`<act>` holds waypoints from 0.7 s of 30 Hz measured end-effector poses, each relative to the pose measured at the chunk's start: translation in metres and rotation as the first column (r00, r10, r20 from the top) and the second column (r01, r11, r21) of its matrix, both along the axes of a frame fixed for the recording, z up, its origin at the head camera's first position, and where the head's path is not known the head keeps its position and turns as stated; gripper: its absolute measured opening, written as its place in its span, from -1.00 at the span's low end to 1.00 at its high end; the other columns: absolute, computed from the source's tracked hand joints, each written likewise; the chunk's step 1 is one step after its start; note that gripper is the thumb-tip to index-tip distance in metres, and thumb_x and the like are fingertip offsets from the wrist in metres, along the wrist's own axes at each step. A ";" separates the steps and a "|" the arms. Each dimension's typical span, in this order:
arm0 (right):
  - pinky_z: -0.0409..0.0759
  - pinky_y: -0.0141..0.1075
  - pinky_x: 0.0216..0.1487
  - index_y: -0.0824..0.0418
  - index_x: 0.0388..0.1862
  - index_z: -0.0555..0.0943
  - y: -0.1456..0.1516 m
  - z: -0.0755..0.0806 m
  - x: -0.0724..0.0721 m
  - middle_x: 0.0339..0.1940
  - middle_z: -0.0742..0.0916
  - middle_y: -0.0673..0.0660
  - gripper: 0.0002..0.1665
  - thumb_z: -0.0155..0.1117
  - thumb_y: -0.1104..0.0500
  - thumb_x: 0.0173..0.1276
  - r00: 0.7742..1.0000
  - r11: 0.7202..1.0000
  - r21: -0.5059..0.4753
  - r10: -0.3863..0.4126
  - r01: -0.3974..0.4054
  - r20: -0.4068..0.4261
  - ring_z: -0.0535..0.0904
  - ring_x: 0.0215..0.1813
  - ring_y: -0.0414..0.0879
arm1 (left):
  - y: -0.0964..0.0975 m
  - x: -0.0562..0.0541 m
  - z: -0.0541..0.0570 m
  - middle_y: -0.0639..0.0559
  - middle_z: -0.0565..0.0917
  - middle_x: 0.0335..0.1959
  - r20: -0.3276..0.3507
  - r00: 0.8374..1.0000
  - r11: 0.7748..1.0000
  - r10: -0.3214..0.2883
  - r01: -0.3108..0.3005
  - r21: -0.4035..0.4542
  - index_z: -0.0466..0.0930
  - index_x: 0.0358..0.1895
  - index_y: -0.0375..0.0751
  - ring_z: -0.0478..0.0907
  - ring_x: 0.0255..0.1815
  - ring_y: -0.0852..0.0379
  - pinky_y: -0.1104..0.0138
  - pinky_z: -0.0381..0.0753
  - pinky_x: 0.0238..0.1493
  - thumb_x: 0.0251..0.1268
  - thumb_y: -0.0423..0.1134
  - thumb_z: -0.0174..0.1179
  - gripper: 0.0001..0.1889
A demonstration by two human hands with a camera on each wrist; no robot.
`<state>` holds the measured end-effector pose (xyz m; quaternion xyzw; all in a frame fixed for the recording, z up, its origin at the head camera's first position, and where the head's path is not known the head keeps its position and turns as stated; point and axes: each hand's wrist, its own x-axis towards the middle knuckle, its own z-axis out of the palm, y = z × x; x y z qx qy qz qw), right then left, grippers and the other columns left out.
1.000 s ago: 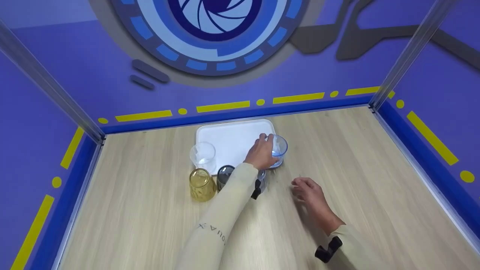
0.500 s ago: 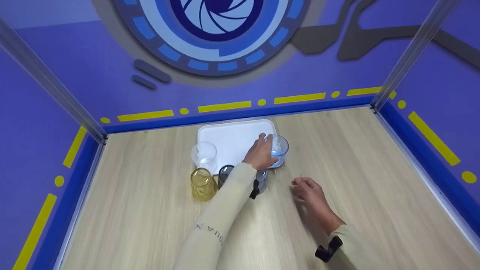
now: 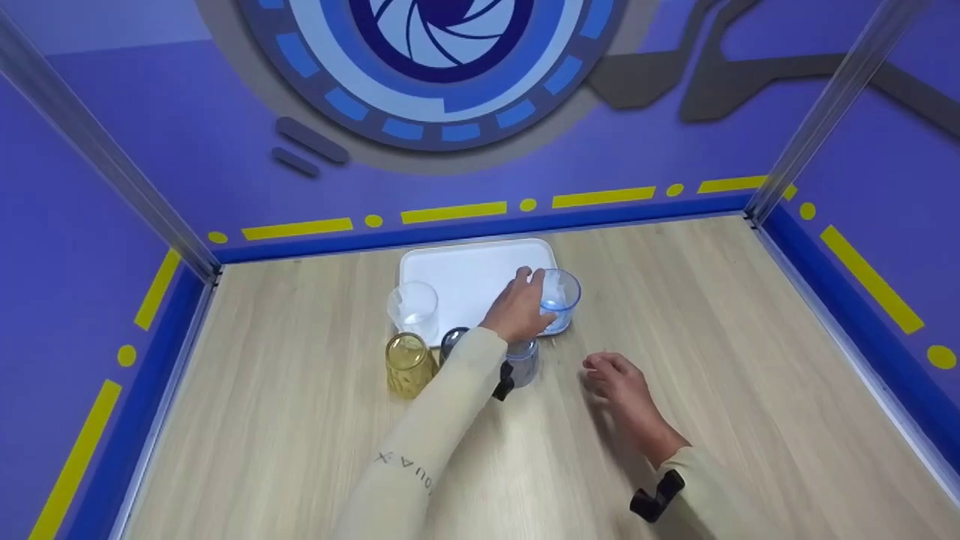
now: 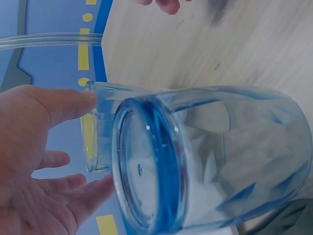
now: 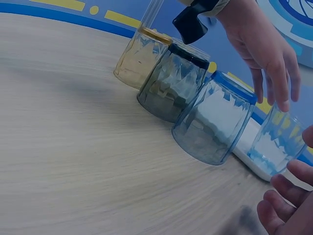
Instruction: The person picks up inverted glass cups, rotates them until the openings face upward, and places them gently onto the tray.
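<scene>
With the left hand [image 3: 517, 307] at the rim of an upright, transparent pale-blue tumbler [image 3: 566, 296], thumb and fingers spread apart, at the front right corner of a white rectangular tray [image 3: 465, 279]. Flanked at the tray's left edge by an upright, colourless clear cup [image 3: 414, 309]. Fronted near the close edge by an amber glass [image 3: 409, 369], a dark-grey glass [image 5: 173, 81] and a blue-tinted glass [image 5: 212, 120], standing base-up in a tight row. Rightward, with the right hand [image 3: 619, 384] loosely bent-fingered over wood-grain tabletop [image 3: 712, 315], with broad room toward the purple right wall [image 3: 885, 210].
</scene>
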<state>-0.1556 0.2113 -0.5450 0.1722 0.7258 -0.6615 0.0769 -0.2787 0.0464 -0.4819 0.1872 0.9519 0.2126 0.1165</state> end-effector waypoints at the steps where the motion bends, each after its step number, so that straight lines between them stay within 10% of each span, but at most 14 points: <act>1: 0.46 -0.02 0.27 0.28 0.19 0.42 0.000 0.000 0.000 0.26 0.53 0.28 -0.53 -0.08 -0.04 0.55 1.000 1.000 -0.001 0.003 -0.003 0.001 0.48 0.27 0.10 | -0.001 0.001 0.001 -0.08 0.08 0.54 0.013 1.000 1.000 0.005 -0.005 0.001 0.00 0.54 -0.06 0.18 0.51 0.00 0.18 0.29 0.44 0.30 0.00 0.22 -0.17; 21: 0.36 0.07 0.36 0.29 0.21 0.38 -0.009 0.007 -0.007 0.31 0.46 0.28 -0.54 -0.12 -0.01 0.56 0.998 0.997 -0.063 0.050 -0.048 0.029 0.36 0.36 0.13 | -0.015 0.020 0.010 -0.15 0.25 0.44 -0.030 0.999 0.996 -0.031 0.028 -0.087 0.13 0.48 -0.22 0.36 0.38 0.00 0.19 0.42 0.36 0.33 0.04 0.17 -0.25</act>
